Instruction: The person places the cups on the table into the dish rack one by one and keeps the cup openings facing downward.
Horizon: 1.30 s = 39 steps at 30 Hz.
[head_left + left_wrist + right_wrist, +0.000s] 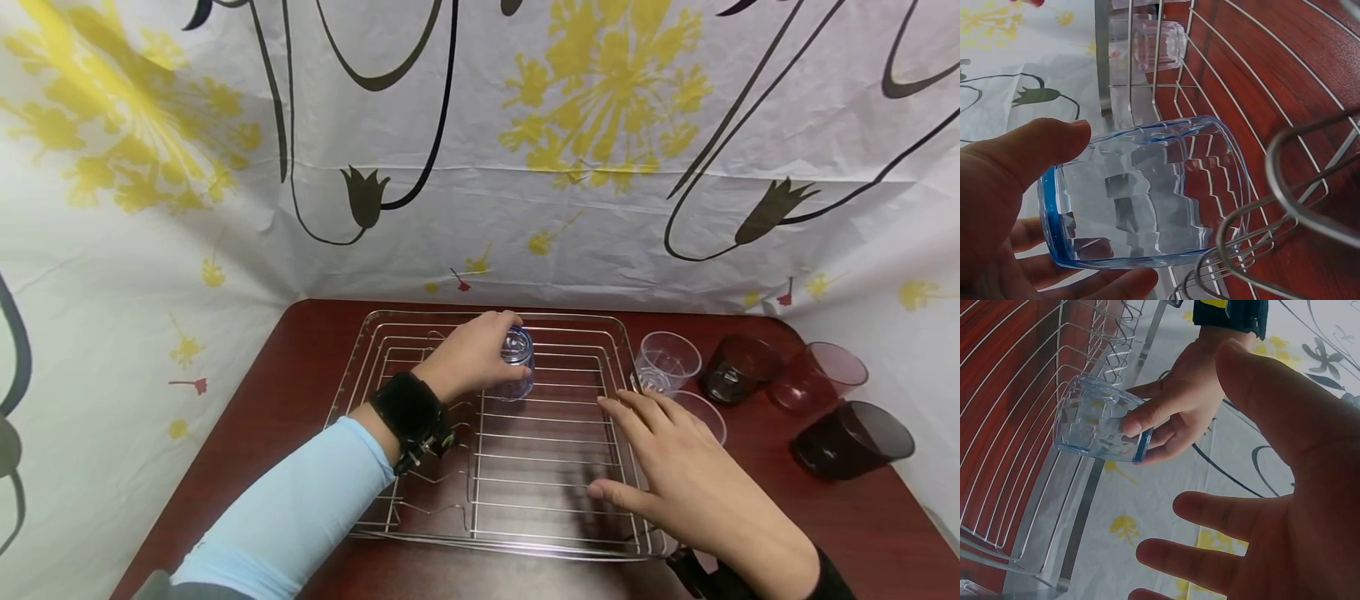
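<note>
One clear glass [1154, 194] grasped by left hand [468, 358] at wire rack [555, 549]; right hand [675, 467] spread, holding nothing. Steady, level hold clear of wire loops [1270, 165] seemed wisest.

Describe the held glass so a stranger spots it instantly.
On the red table sits a wire rack. Toward its far side, the left hand holds the glass base-up. Its blue tint separates it from the clear, red and dark tumblers alongside.

Glossy tumbler [1147, 194], rack [510, 547] (shiny metal)
</note>
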Available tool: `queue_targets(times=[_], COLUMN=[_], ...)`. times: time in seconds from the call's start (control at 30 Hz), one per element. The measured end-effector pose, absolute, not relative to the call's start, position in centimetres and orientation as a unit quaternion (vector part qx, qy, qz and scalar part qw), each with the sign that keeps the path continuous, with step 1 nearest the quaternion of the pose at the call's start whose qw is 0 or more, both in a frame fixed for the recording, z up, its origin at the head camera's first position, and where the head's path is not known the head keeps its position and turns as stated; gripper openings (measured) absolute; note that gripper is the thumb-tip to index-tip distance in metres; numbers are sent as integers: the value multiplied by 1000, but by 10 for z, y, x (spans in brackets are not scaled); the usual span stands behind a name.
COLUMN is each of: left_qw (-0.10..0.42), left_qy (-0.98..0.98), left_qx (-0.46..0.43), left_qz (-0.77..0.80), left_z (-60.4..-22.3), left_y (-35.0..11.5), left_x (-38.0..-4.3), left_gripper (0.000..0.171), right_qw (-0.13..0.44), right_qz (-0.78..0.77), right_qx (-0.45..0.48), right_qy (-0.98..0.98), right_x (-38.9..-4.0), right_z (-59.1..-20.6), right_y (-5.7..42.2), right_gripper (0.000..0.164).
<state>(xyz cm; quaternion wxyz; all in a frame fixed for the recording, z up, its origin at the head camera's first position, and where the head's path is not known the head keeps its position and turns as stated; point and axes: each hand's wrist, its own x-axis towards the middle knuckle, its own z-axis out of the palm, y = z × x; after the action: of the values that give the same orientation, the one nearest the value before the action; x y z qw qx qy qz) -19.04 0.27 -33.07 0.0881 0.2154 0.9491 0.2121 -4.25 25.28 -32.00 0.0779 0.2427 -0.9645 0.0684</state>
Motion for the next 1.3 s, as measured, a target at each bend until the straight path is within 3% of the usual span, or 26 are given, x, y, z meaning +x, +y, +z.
queue_targets(times=[0.87,1.3], left_qw=[99,102], left_qy=[954,959], left_qx=[208,209], left_qz=[191,165], left_z=[-341,-350], left_y=[5,12], left_x=[-208,-213], left_gripper=[76,83], right_qw=[68,64], right_qz=[65,62], right_qx=[223,219], right_qy=[-970,-972], right_x=[-40,-40], right_z=[-320,-321], right_y=[254,254], right_gripper=[89,88])
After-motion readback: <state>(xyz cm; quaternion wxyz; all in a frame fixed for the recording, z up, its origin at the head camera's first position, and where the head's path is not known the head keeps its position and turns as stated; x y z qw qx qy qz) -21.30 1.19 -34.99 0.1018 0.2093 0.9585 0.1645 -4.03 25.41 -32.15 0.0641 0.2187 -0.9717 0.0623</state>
